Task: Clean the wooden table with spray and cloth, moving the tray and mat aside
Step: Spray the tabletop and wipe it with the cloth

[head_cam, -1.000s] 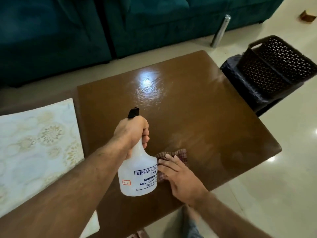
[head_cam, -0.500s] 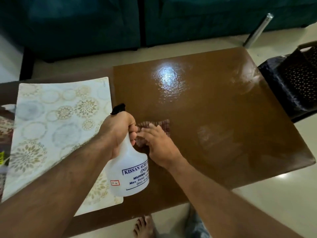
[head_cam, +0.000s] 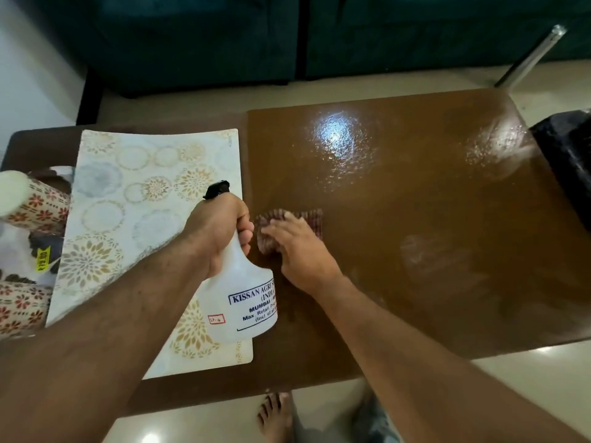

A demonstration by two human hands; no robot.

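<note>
The cloth (head_cam: 289,230), a small striped rag, is pressed flat against the brown wooden worktop (head_cam: 415,251) by the right hand (head_cam: 300,247), whose grip is spread, the fingers laid straight over the fabric so that wiping pressure is distributed across it. The cloth lies near the middle of the worktop, just beside the edge of the mat (head_cam: 144,219). The spray bottle (head_cam: 243,302) is held upright above the mat's near corner by the left hand (head_cam: 220,231), whose grip is wrapped round the neck below the black trigger head (head_cam: 217,189); it is probably kept in hand so that more liquid can be applied without a pause. Wet, glossy patches are seen on the far and right parts of the worktop, which suggests that spray has been laid there and remains to be wiped. The patterned mat is set aside on the left portion, and beyond it patterned cylindrical containers (head_cam: 32,212) are partly visible; whether these stand on the tray cannot be told at the frame's edge. The area beneath the mat is judged unreachable until it is shifted. A dark basket (head_cam: 566,161) adjoins the right edge, and a teal sofa (head_cam: 287,36) lies behind.
</note>
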